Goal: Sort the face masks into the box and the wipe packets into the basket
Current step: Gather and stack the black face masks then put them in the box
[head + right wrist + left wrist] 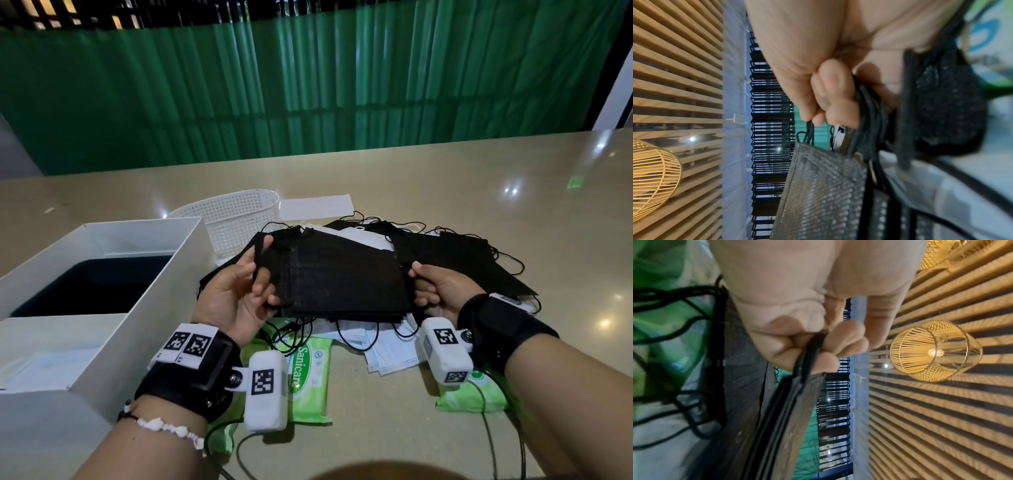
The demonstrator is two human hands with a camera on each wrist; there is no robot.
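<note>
Both hands hold a stack of black face masks (339, 277) above the table. My left hand (239, 291) pinches its left end, and my right hand (431, 284) grips its right end. The wrist views show the same stack of black masks (789, 402) (824, 186) with fingers curled on its edges. More black masks (459, 253) and white masks (363, 236) lie behind, pale blue masks (390, 353) beneath. Green wipe packets (308, 370) (469, 394) lie near my wrists. The white box (102, 301) stands at left, the white mesh basket (236, 219) behind it.
A white sheet of paper (315, 205) lies behind the mask pile. Black ear loops (356, 335) dangle from the held stack. A green curtain (308, 85) runs along the table's far edge. Bare beige tabletop (513, 192) stretches to the right.
</note>
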